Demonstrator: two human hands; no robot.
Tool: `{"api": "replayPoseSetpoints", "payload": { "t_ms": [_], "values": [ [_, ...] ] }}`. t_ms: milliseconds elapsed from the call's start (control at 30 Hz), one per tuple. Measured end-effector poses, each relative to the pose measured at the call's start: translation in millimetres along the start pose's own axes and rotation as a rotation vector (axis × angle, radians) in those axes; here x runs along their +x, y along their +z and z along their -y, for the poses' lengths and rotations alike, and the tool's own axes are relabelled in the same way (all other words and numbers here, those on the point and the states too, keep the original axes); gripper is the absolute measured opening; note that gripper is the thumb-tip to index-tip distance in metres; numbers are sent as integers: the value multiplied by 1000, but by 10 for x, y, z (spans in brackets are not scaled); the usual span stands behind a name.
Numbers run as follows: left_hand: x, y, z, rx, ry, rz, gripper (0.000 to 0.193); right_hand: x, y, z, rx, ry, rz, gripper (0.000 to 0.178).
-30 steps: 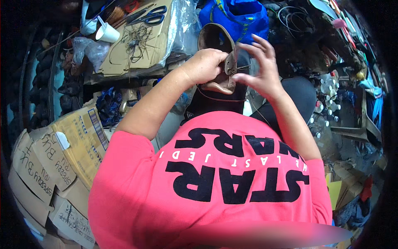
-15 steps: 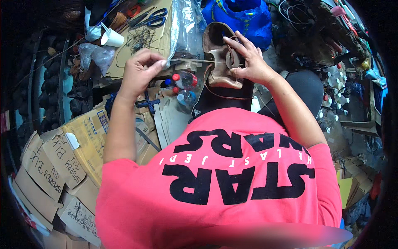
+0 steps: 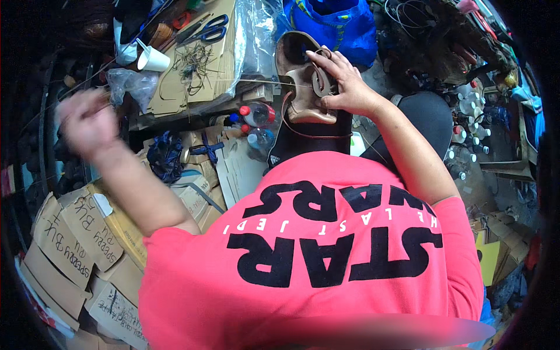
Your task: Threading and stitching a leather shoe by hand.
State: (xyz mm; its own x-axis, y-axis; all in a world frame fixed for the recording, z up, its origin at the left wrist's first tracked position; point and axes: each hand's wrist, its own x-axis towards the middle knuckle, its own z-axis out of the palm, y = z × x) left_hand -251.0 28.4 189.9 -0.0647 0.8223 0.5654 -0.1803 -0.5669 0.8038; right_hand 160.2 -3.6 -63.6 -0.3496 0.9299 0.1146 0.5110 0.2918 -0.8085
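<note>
A brown leather shoe (image 3: 307,114) rests on my lap at the upper middle, toe and opening facing up. My right hand (image 3: 350,84) is closed on its right side, thumb near and fingers spread over the far edge. A thin brown lace (image 3: 284,119) loops out from the shoe's left side. From the leather a pale thread (image 3: 256,80) runs taut to the left. My left hand (image 3: 90,125) is far out at the left, blurred by motion, its fingers seemingly pinched on the thread, though the far end is hard to see.
Scissors (image 3: 214,30), a white cup (image 3: 153,58) and a tangle of thread scraps (image 3: 192,64) lie on cardboard at upper left. A blue bag (image 3: 338,29) stands beyond the shoe. Plastic bottles (image 3: 256,114) are left of my lap; cardboard pieces (image 3: 64,239) pile at lower left.
My left hand has swung far out to the left and slightly down, drawing the thread through. The shoe and my right hand have shifted slightly left in the picture.
</note>
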Motion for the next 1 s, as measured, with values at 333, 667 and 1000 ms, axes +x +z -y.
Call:
{"api": "replayPoseSetpoints", "payload": {
  "t_ms": [333,667,1000],
  "values": [
    [-1004,1485,1250,327,-377,446,13,-160,-84,373,-254,-171,-226,75],
    [-1237,1704,1901,539,-500,831,13,-310,-233,102,840,185,-128,39],
    [-1241,1668,1960,547,-432,883,15,-306,-232,-50,1044,243,-35,42]
  ]
}}
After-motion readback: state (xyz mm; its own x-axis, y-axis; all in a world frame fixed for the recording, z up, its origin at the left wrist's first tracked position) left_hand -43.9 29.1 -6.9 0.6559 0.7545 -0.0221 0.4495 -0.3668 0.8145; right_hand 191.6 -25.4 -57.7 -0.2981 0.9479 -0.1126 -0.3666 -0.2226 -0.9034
